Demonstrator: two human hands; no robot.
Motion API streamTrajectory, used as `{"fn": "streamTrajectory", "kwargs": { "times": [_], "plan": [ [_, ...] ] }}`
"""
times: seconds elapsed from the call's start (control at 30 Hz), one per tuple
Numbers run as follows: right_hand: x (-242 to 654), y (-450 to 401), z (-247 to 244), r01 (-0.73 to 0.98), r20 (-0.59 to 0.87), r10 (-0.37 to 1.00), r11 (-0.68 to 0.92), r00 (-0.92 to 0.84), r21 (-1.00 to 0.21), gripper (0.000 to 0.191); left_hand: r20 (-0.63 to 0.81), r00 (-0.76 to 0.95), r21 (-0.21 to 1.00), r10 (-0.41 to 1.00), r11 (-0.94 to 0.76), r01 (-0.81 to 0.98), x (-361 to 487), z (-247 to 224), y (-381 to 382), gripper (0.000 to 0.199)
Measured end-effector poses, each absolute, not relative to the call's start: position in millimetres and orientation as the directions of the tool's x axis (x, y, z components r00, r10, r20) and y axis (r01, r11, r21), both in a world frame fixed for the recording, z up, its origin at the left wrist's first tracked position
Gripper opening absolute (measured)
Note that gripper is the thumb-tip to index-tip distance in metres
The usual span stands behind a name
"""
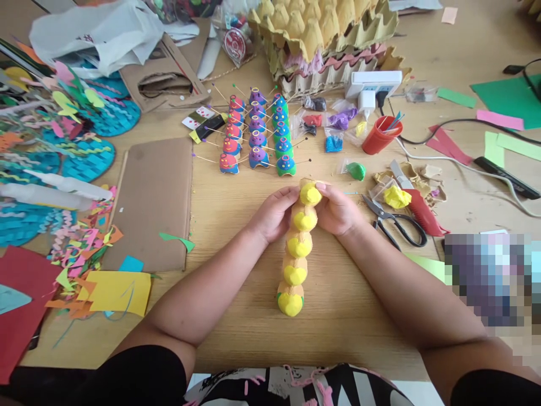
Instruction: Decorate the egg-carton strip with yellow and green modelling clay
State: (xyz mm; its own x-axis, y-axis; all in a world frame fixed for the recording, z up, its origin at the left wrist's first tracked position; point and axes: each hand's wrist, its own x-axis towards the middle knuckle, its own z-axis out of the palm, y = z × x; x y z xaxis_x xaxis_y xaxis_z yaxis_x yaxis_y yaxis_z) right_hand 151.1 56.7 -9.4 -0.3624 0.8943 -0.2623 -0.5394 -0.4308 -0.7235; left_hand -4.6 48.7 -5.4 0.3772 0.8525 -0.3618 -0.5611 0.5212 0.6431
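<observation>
A strip of egg carton cups (pixel 295 273) stretches toward me over the wooden table, each bump capped with yellow clay. Green shows at the sides of its nearest cup. Its far end lies between my hands. My left hand (pixel 276 211) grips that end from the left, and my right hand (pixel 338 207) grips it from the right, thumb close to the farthest yellow cap. Beyond my hands stand three finished caterpillars: a red one (pixel 230 145), a purple one (pixel 257 157) and a blue and green one (pixel 286 164), with pin-like sticks poking out.
Black-handled scissors (pixel 382 217), yellow clay (pixel 397 197) and a red cutter (pixel 425 213) lie to the right. Behind are a red cup (pixel 382 134), a power strip (pixel 374 83) and stacked egg trays (pixel 304 28). Cardboard (pixel 150 197) and paper scraps (pixel 84 242) cover the left.
</observation>
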Motion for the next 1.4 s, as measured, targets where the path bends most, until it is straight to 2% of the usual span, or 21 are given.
{"fn": "streamTrajectory", "kwargs": {
  "times": [0.4,0.57,0.73,0.87,1.0,1.2,1.4],
  "plan": [
    [144,55,-6,-0.534,-0.201,0.912,-0.375,-0.357,-0.757,0.049,-0.367,0.378,0.617,0.85,0.527,-0.585,-7,-16,51,0.021],
    [140,54,-6,-0.521,-0.17,0.92,-0.344,-0.352,-0.781,0.052,-0.397,0.42,0.564,0.816,0.578,-0.59,-8,-23,52,0.026],
    [137,51,-6,-0.517,-0.17,0.926,-0.332,-0.336,-0.789,0.052,-0.358,0.388,0.576,0.849,0.528,-0.624,-7,-23,54,0.026],
    [133,46,-6,-0.526,-0.174,0.945,-0.301,-0.278,-0.795,0.048,-0.35,0.376,0.556,0.858,0.513,-0.653,-4,-19,54,0.027],
    [129,42,-4,-0.525,-0.192,0.961,-0.269,-0.197,-0.808,0.047,-0.324,0.33,0.596,0.887,0.462,-0.657,1,-13,52,0.023],
    [127,38,1,-0.519,-0.194,0.976,-0.216,-0.098,-0.827,0.041,-0.331,0.361,0.577,0.872,0.49,-0.653,3,-13,50,0.026],
    [132,42,-5,-0.47,-0.141,0.974,-0.211,-0.179,-0.857,0.043,-0.337,0.353,0.573,0.873,0.488,-0.659,0,-17,51,0.026]
  ]
}}
